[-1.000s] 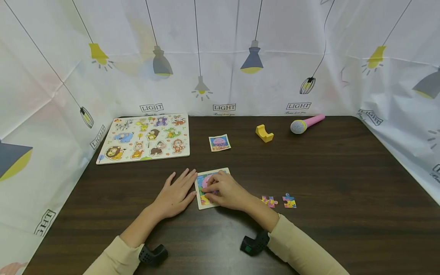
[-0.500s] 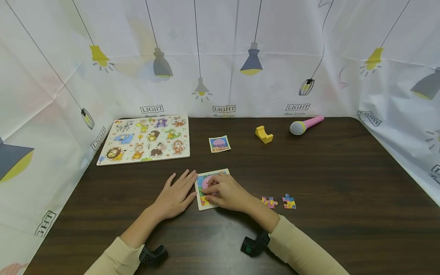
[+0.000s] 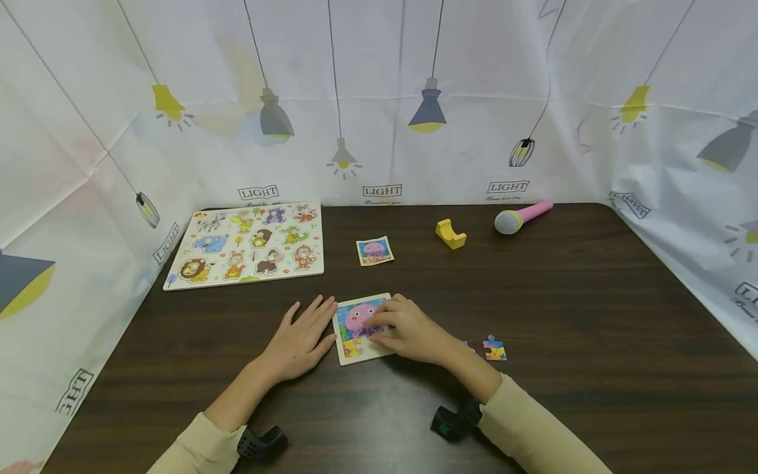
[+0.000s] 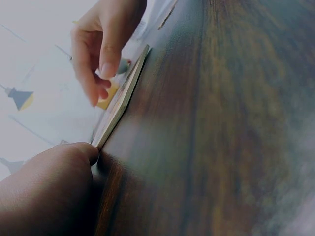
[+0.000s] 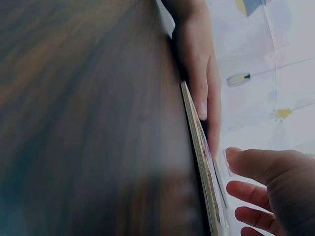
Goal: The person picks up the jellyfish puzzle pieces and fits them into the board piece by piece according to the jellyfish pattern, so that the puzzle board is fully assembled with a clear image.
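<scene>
A small square puzzle tray point(image 3: 368, 350) with a pink octopus picture point(image 3: 358, 318) lies on the table between the hands. Its lower right shows a bare pale patch. My left hand point(image 3: 301, 342) rests flat, fingers spread, with thumb and fingertips at the tray's left edge. Over the tray's right side hovers my right hand point(image 3: 414, 334); the left wrist view shows its fingers point(image 4: 88, 73) loosely bent above the tray with nothing between them. A loose jigsaw piece point(image 3: 494, 348) lies to the right, and others are mostly hidden behind the right forearm.
Behind the tray lies a small octopus picture card point(image 3: 375, 251). An animal puzzle board point(image 3: 278, 268) stands at the back left. A yellow curved block point(image 3: 451, 234) and a pink toy microphone point(image 3: 521, 217) lie at the back right, before a lamp-print cloth point(image 3: 379, 131).
My right hand has shifted right and drawn back from the tray, uncovering more of the octopus. Its forearm now hides more of the loose pieces. The left hand stays in place.
</scene>
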{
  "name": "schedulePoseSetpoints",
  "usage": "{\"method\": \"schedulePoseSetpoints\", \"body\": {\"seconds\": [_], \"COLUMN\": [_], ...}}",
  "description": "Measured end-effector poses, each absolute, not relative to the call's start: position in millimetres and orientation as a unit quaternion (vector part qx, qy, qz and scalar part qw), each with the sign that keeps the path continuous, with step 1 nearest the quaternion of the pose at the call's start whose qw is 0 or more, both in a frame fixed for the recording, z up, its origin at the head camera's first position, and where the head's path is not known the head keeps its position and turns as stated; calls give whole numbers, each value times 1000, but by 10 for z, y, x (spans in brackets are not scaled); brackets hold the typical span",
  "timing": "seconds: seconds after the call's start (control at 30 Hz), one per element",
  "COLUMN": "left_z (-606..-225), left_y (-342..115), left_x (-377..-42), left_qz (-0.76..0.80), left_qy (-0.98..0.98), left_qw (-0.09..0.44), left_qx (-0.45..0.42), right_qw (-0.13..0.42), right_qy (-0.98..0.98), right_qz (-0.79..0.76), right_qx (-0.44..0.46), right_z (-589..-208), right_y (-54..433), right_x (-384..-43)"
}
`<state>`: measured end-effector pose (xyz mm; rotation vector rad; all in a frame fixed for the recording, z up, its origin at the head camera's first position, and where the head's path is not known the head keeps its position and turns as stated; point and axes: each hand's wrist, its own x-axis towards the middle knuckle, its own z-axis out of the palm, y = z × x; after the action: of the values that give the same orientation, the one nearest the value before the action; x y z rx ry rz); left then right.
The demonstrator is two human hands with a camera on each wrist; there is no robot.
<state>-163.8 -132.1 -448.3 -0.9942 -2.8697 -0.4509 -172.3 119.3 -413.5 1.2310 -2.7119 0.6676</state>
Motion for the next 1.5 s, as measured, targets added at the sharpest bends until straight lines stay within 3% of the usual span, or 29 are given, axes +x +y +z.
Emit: {"method": "schedulePoseSetpoints", "body": {"seconds": [0.63,1.23,1.5], "left_z": [-4499,-4486,-4487], "left_y": [-1336,-1322,-1324], "left_x": [-1628,-1620,-1621], "left_qz": [-157,-158,-162], "left_qy": [-932,-930,-929], "left_qw": [39,42,40], "left_qx": [-325,-329,-329], "right_qw": [6,2,27], "right_qy": [-912,-922,-920], "right_qz": [244,235,244], "right_qx": [329,308,305], "right_z": [-4015,-4129,-4203], "right_y": [1697,2161,2356], "right_x": [-1645,-1535,-1447]}}
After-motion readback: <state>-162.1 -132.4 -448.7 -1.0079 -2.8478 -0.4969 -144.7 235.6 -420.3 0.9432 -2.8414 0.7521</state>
